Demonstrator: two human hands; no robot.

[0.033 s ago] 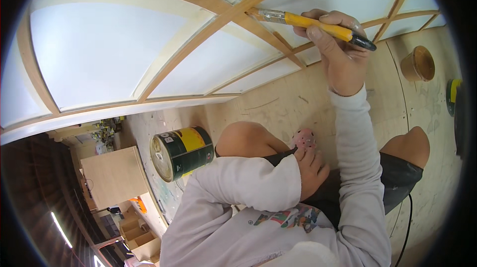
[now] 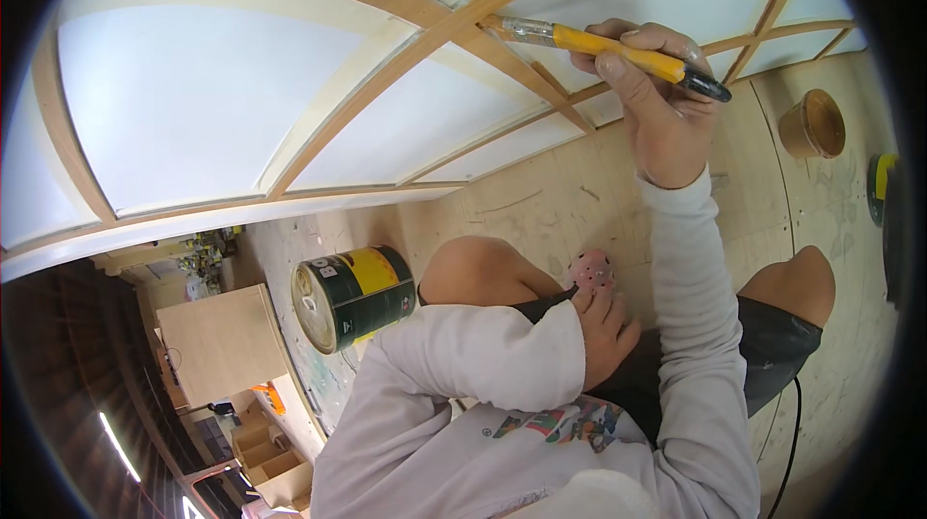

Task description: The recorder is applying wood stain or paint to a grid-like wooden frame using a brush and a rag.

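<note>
Far left: a white panel [image 2: 193, 104] crossed by pale wood strips [image 2: 328, 113]. Near left, a can [image 2: 352, 297] on its side (yellow and dark green) on the plywood floor [image 2: 579, 200]. Centre: left hand [image 2: 603, 331] on the lap, fingers curled, touching a pink perforated pad [image 2: 592, 271]. Right and far: right hand [image 2: 657, 94] clenched around a yellow-handled brush [image 2: 599, 41], bristles touching a strip. Far right, a brown cup [image 2: 813, 123].
</note>
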